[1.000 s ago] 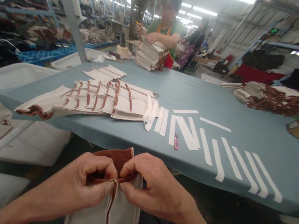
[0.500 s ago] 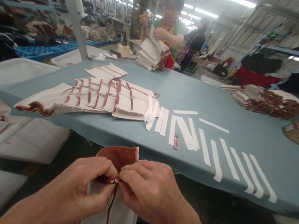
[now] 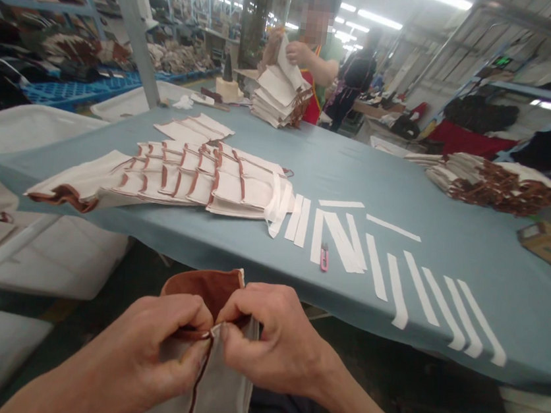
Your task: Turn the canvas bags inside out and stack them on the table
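Below the table's near edge I hold a cream cloth bag [image 3: 214, 398] with brown trim and a brown lining at its mouth. My left hand [image 3: 155, 345] pinches the bag's top edge on the left of the brown seam. My right hand [image 3: 270, 342] pinches the same edge just to the right, thumb against fingers. Both thumbs meet at the seam. The bag hangs down between my forearms.
The blue-grey table [image 3: 340, 161] carries a fanned row of similar bags [image 3: 189, 180], several white strips [image 3: 397, 277] and a small pink clipper [image 3: 324, 257]. More bag stacks [image 3: 487, 181] lie at the right. A person [image 3: 312, 58] handles a stack [image 3: 278, 97] at the far side.
My hands keep pinching the bag's top edge and have shifted slightly left and up. The person across the table has lifted a bag off their stack.
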Motion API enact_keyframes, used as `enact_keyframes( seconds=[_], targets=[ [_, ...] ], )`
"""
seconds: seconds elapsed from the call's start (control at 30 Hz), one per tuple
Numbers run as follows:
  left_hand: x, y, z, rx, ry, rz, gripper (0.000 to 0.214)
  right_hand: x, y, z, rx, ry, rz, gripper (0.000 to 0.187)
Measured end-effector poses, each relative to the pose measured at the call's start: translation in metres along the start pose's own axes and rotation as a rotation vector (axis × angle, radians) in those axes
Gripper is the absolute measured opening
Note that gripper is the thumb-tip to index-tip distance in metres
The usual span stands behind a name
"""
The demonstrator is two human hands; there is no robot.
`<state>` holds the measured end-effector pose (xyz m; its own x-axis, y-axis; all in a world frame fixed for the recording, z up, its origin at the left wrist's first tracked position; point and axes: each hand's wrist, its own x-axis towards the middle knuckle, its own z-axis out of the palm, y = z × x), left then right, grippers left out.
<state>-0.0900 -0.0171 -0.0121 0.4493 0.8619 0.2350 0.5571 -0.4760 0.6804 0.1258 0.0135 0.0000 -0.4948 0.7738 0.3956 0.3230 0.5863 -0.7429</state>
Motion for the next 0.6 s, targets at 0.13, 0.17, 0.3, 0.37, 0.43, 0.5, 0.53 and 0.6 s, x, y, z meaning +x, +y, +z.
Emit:
enact_keyframes(
  seconds=[0.13,0.17,0.3,0.37,0.43,0.5,0.53,0.6],
  targets=[
    [0.001,0.002,-0.004,0.037,0.035,-0.004,0.025,0.000,0.000,0.002,-0.064,-0.032,-0.004,0.013],
    [0.003,0.002,-0.005,0.045,0.043,-0.007,0.022,-0.001,0.000,0.003,-0.104,-0.039,-0.023,0.013],
    [0.012,0.003,-0.012,0.089,-0.003,0.014,0.018,0.000,0.002,0.000,-0.196,-0.086,-0.061,0.012],
    [0.019,0.006,-0.017,0.142,-0.028,0.057,0.019,0.001,0.002,-0.003,-0.202,-0.082,-0.051,0.013],
    [0.025,0.011,-0.022,0.196,-0.027,0.117,0.020,0.001,0.001,-0.004,-0.189,-0.075,-0.032,0.012],
    [0.030,0.014,-0.024,0.207,-0.020,0.172,0.022,0.001,0.000,-0.006,-0.165,-0.068,-0.008,0.008],
    [0.031,0.016,-0.025,0.196,-0.022,0.188,0.023,0.002,-0.001,-0.006,-0.152,-0.063,0.007,0.005],
    [0.033,0.016,-0.026,0.161,-0.015,0.198,0.025,0.003,-0.001,-0.007,-0.140,-0.060,0.043,0.002]
  ],
)
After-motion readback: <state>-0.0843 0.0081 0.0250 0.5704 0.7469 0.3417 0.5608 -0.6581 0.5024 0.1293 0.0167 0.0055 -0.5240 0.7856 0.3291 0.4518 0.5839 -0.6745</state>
